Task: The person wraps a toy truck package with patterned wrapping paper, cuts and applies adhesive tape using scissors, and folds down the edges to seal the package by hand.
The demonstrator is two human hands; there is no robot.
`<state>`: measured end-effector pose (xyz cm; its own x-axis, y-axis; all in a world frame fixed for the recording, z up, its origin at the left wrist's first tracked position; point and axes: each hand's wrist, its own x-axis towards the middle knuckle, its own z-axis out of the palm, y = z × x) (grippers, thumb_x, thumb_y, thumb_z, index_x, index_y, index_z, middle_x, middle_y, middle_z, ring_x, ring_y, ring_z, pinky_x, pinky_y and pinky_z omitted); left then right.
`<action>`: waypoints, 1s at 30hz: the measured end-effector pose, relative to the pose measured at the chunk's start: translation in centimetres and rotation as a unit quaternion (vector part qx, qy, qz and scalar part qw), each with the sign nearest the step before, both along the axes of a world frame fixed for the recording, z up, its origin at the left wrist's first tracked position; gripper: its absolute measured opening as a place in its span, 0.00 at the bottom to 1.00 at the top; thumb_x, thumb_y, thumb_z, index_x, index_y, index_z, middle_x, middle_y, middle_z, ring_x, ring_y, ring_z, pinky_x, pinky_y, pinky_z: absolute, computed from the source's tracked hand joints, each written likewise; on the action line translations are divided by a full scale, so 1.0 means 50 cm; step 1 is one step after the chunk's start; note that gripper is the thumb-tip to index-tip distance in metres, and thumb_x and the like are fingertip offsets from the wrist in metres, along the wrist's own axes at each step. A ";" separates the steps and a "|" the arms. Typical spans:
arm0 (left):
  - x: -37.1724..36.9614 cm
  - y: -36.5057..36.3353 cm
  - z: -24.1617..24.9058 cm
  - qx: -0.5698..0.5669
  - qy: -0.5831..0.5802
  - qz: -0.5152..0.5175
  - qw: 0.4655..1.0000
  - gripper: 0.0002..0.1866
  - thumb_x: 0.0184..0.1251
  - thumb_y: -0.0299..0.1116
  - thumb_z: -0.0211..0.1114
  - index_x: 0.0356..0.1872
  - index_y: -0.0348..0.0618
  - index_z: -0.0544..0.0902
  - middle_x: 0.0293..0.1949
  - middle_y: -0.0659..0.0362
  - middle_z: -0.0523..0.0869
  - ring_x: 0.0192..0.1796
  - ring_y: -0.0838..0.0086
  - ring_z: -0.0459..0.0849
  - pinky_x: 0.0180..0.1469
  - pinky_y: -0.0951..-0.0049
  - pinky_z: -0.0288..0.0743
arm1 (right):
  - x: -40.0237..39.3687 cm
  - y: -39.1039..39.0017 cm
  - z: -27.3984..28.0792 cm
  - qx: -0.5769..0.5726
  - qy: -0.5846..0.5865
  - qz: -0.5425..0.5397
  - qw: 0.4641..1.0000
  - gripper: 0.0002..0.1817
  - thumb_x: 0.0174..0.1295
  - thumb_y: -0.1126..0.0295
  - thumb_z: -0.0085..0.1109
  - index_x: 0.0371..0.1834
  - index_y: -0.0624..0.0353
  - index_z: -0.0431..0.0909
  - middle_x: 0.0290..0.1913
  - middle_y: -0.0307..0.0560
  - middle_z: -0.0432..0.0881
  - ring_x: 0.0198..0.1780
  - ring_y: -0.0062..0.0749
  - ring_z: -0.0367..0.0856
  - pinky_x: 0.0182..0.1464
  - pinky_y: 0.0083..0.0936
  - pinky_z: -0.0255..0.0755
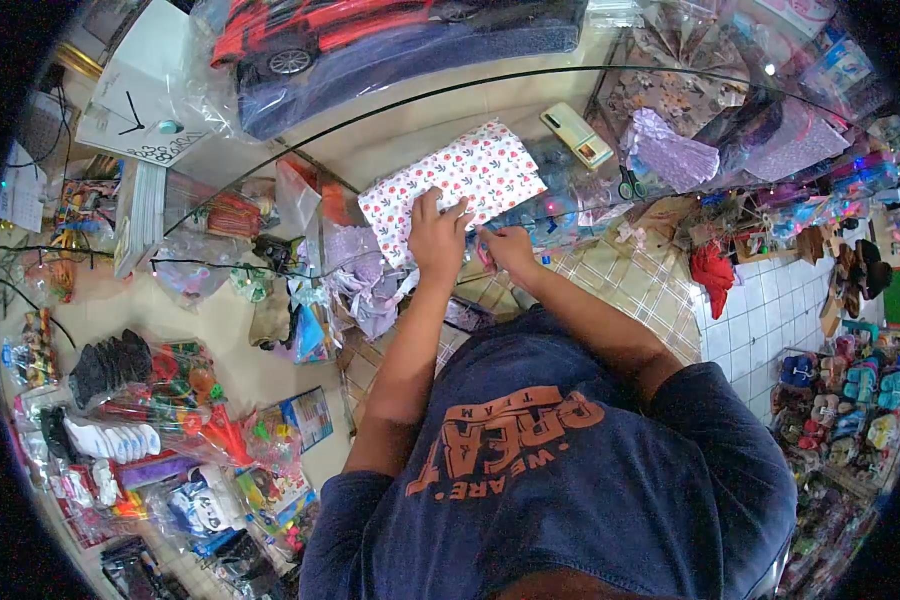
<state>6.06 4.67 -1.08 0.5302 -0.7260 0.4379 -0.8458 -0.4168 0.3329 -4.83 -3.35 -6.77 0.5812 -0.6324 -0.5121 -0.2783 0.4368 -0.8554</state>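
A package in white paper with red and grey flowers (460,172) lies slantwise on the glass counter in front of me. My left hand (438,237) rests on its near side, fingers spread and pressing on the paper. Close to the package's near right edge, my right hand (508,252) is closed, its fingertips pinched together. A small pinkish bit shows at those fingers, too small to name. Crumpled lilac paper (358,265) hangs to the left of my left hand. Green-handled scissors (630,184) lie to the right of the package.
A phone (576,136) lies beyond the package. Pleated lilac paper (672,150) sits to the right. At the back stands a boxed red toy car (320,35). A wall clock (135,110) is at upper left, bagged goods (200,400) at left, footwear (840,400) at far right.
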 end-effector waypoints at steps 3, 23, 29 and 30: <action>0.005 -0.002 -0.001 -0.023 0.030 -0.004 0.999 0.12 0.53 0.38 0.75 0.41 0.54 0.92 0.58 0.56 0.78 0.63 0.57 0.74 0.58 0.60 0.76 | 0.000 -0.003 -0.009 0.003 0.000 0.007 1.000 0.25 0.66 0.57 0.66 0.18 0.65 0.78 0.15 0.47 0.77 0.12 0.30 0.74 0.14 0.29 0.66; 0.001 0.029 0.060 -0.109 0.150 0.004 0.983 0.13 0.59 0.35 0.72 0.41 0.37 0.86 0.55 0.44 0.82 0.57 0.49 0.79 0.59 0.56 0.72 | -0.030 -0.009 -0.031 -0.177 -0.002 0.095 0.980 0.24 0.69 0.54 0.62 0.26 0.67 0.82 0.22 0.44 0.83 0.25 0.20 0.80 0.29 0.23 0.73; -0.067 0.065 -0.051 -0.055 0.449 0.074 0.889 0.19 0.68 0.33 0.67 0.49 0.32 0.70 0.32 0.52 0.84 0.32 0.67 0.83 0.37 0.68 0.76 | -0.055 -0.027 -0.021 -0.237 0.026 0.203 0.950 0.20 0.72 0.59 0.56 0.32 0.67 0.84 0.25 0.47 0.84 0.28 0.22 0.79 0.32 0.26 0.74; -0.085 0.056 -0.058 -0.081 0.411 0.060 0.906 0.20 0.70 0.33 0.66 0.51 0.32 0.67 0.30 0.56 0.81 0.33 0.73 0.80 0.37 0.71 0.76 | -0.059 -0.027 -0.025 -0.237 0.026 0.203 0.950 0.20 0.72 0.59 0.56 0.32 0.67 0.84 0.25 0.47 0.84 0.28 0.22 0.79 0.32 0.26 0.74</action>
